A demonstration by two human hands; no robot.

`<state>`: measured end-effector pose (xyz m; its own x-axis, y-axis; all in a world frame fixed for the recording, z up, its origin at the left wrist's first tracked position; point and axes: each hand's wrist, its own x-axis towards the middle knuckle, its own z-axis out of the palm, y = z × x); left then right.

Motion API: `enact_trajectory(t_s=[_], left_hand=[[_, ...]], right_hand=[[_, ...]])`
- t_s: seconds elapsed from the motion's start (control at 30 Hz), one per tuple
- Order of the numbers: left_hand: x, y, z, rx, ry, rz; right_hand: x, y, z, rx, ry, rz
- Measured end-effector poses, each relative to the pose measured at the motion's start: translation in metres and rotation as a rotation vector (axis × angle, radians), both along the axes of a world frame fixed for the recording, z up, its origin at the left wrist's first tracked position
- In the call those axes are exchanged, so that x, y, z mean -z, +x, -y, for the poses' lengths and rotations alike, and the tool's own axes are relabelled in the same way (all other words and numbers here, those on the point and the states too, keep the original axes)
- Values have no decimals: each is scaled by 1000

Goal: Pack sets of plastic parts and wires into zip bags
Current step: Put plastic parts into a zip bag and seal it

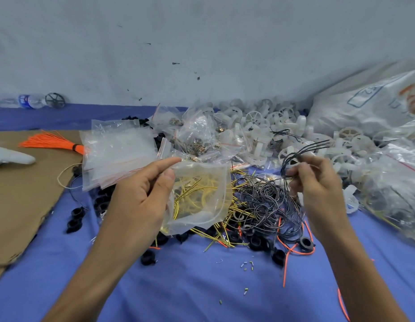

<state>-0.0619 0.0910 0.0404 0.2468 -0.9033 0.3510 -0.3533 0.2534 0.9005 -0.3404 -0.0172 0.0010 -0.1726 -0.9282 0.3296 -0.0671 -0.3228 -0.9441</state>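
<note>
The left hand (139,196) pinches a zip bag (202,205). The right hand (318,187) pinches black wires (294,155). White wheels (254,117) pile up at one o'clock, empty bags (118,147) at ten o'clock.

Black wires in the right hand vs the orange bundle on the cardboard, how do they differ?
The black wires are a few loose strands, pinched and lifted by the right hand; the orange bundle is a thick sheaf tied with a dark band, lying untouched on the cardboard. Both are thin, flexible wire.
</note>
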Motion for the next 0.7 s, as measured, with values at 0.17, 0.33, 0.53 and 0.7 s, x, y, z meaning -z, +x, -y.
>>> enact_trajectory(t_s=[0.17,0.33,0.53,0.7], left_hand=[[0,-6,1,16,-13,29],[2,-6,2,0,11,93],[3,-14,1,0,11,187],[2,-27,-9,2,28,365]], right_hand=[[-25,5,-1,-97,94,475],[-43,17,-15,-340,186,647],[-52,45,-70,-783,328,464],[-37,76,-85,-862,488,247]])
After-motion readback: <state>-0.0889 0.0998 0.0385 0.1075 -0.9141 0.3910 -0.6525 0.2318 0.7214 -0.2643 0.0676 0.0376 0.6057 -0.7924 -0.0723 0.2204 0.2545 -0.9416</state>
